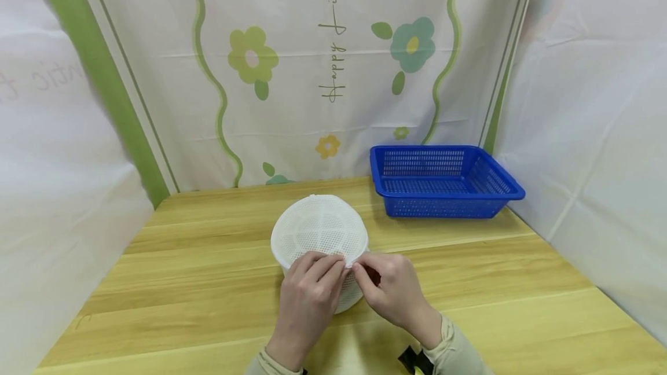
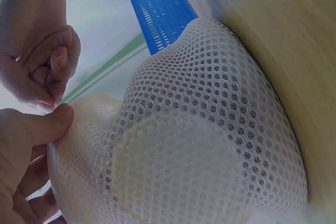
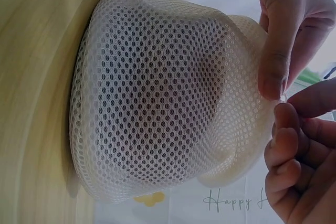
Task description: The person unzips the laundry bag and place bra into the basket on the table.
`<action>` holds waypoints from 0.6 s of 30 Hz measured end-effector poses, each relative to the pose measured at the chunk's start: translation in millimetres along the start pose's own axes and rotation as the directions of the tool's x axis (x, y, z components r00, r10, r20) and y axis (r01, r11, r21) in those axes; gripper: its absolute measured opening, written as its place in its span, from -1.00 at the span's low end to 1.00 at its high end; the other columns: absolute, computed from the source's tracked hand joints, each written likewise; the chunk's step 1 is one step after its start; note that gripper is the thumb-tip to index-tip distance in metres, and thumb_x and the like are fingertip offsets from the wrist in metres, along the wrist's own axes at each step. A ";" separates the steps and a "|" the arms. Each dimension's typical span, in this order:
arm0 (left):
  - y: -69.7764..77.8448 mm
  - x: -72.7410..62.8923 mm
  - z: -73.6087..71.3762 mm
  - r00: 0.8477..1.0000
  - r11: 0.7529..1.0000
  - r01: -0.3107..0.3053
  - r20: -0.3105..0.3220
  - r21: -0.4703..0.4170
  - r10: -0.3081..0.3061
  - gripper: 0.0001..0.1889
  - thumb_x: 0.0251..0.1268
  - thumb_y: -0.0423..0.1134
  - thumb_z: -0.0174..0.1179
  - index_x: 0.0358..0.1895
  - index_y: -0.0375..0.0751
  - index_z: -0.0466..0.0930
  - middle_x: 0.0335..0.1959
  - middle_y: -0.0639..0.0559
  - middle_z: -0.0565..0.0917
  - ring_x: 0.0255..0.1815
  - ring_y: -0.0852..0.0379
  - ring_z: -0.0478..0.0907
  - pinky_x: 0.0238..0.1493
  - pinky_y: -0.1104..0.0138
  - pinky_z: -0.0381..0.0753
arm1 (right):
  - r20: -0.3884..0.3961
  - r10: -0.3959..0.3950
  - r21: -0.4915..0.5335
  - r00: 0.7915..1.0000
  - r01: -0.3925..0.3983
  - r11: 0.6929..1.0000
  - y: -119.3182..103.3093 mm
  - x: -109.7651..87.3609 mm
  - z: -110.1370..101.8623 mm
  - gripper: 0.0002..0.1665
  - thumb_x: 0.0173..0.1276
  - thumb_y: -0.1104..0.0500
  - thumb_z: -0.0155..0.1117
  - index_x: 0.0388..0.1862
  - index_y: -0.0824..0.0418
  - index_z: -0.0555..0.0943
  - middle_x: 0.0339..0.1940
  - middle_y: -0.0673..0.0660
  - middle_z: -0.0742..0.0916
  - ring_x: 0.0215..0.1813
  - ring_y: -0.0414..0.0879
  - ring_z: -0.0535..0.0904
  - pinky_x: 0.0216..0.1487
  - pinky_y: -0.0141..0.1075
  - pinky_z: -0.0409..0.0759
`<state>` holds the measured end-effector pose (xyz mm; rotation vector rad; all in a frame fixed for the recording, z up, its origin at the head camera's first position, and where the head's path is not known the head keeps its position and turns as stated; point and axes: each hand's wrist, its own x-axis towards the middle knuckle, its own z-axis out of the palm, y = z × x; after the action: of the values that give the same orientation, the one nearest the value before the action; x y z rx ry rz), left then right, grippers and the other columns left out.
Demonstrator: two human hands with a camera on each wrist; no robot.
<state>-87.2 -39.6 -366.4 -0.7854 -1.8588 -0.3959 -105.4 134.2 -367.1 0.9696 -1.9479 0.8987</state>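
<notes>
A white mesh laundry bag (image 1: 319, 224) stands on the wooden table, its round lid tilted up at the back. On the near edge of that lid, my left hand (image 1: 311, 291) grips the rim, with the thumb on the outside in the left wrist view. Right beside it, my right hand (image 1: 393, 288) pinches something small at the same rim, possibly a zipper pull; the fingertips hide it. Both hands' fingertips nearly meet there. The bag's mesh side (image 3: 152, 87) bulges out below the hands in the right wrist view. Whether anything lies inside cannot be told.
A blue plastic basket (image 1: 445, 206) with slotted walls stands at the table's back right corner. Behind the wooden table (image 1: 208, 271) hangs a white curtain (image 1: 307, 10) with flowers and lettering. White sheets close off the left and right sides.
</notes>
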 end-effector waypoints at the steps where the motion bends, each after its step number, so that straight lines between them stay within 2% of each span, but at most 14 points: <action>1: 0.4 0.3 0.0 1.000 1.000 0.002 -0.005 0.000 -0.002 -0.85 0.30 -0.27 0.26 -0.30 -0.26 0.77 -0.27 0.01 0.74 -0.27 0.02 0.61 -0.17 0.22 0.62 | -0.004 0.003 -0.005 1.000 -0.003 1.000 0.1 0.0 -0.1 -0.83 0.16 0.33 0.25 -0.55 0.10 0.62 -0.70 -0.20 0.44 -0.65 -0.43 0.26 -0.68 -0.62 0.21; 4: 1.0 0.9 0.2 1.000 1.000 0.004 -0.013 0.005 -0.004 -0.80 0.38 -0.24 0.20 -0.32 -0.26 0.77 -0.27 0.01 0.75 -0.28 0.03 0.61 -0.18 0.23 0.63 | -0.009 0.025 -0.015 1.000 -0.025 1.000 0.2 -0.1 -1.1 -0.83 0.17 0.33 0.25 -0.56 0.11 0.63 -0.69 -0.21 0.45 -0.66 -0.42 0.26 -0.68 -0.61 0.22; 11: 1.2 1.1 0.0 1.000 1.000 0.005 -0.015 0.011 -0.005 -0.83 0.31 -0.25 0.24 -0.33 -0.26 0.76 -0.27 0.03 0.75 -0.28 0.03 0.61 -0.17 0.22 0.62 | -0.058 0.059 -0.033 0.997 -0.061 0.998 2.7 0.6 -2.6 -0.79 0.14 0.36 0.27 -0.58 0.09 0.60 -0.70 -0.22 0.44 -0.66 -0.43 0.25 -0.70 -0.61 0.20; 15: 1.9 0.9 -0.8 1.000 1.000 0.021 -0.004 0.003 -0.021 -0.87 0.24 -0.28 0.28 -0.31 -0.26 0.75 -0.27 0.02 0.74 -0.27 0.03 0.61 -0.16 0.22 0.62 | -0.025 0.058 0.005 0.998 -0.058 0.998 4.0 -0.8 -2.5 -0.78 0.19 0.35 0.25 -0.58 0.08 0.58 -0.69 -0.21 0.43 -0.65 -0.42 0.26 -0.69 -0.61 0.21; 18: 2.8 0.3 -1.0 0.999 0.999 0.037 0.005 -0.013 -0.037 -0.89 0.23 -0.30 0.29 -0.30 -0.28 0.75 -0.26 0.00 0.73 -0.25 0.02 0.61 -0.16 0.21 0.62 | 0.003 0.023 0.054 1.000 -0.023 0.998 3.9 -1.5 -1.8 -0.78 0.22 0.35 0.25 -0.56 0.09 0.58 -0.68 -0.19 0.43 -0.66 -0.39 0.28 -0.68 -0.62 0.23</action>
<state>-84.7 -38.0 -366.0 -0.7624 -1.8795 -0.4309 -107.5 137.9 -368.5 0.9816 -1.9487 0.9681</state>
